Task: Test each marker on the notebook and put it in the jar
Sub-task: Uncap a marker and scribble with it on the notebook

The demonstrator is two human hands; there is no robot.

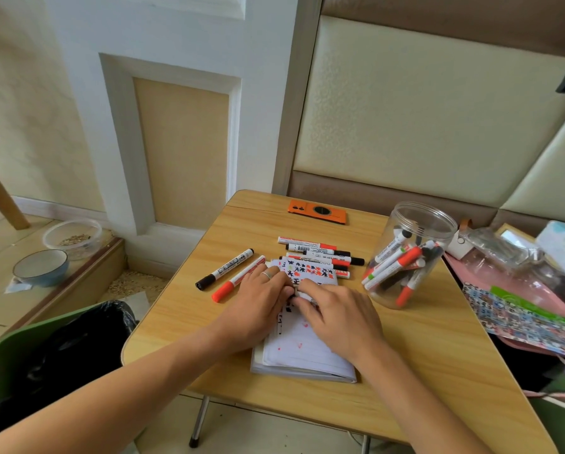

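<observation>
A white lined notebook (307, 358) lies open on the wooden table (421, 355), its top page covered in black and red scribbles. My left hand (261, 306) and my right hand (336, 316) meet over it, fingertips pinched together on a small white marker (303, 295) that is mostly hidden. A clear plastic jar (415, 221) stands to the right with several markers inside. Behind the notebook lies a pile of markers (320, 252). A black-capped marker (225, 268) and a red-capped marker (238, 283) lie to the left.
An orange phone (317, 212) lies at the table's far edge. Plastic bags and a patterned sheet (520, 319) crowd the right side. A green bin with a black bag (45, 355) stands at the left, and a blue bowl (40, 267) sits on the floor.
</observation>
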